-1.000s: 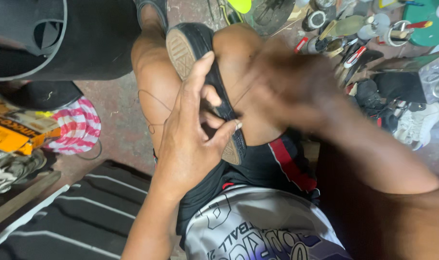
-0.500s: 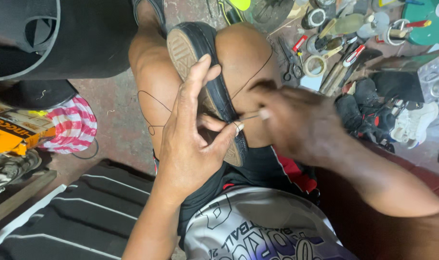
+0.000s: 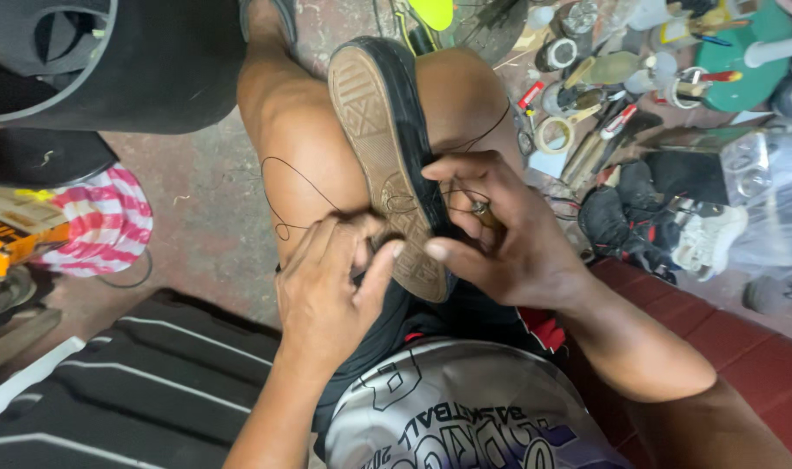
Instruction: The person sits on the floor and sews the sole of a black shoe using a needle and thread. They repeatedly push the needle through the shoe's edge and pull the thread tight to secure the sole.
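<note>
Centre frame — shoe (image 3: 387, 165) wedged sole-up between knees for steadiness; left hand (image 3: 331, 291) pinches thread (image 3: 278, 195) taut, right hand (image 3: 500, 234) grips awl (image 3: 483, 210) at sole edge.

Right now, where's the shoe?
In the head view the shoe sits centre frame, sole up, wedged between the person's knees, with the left hand at its left edge and the right hand gripping its right edge.

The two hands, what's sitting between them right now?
In the head view, the shoe, sole up between the knees, lies between left hand and right hand.
</note>
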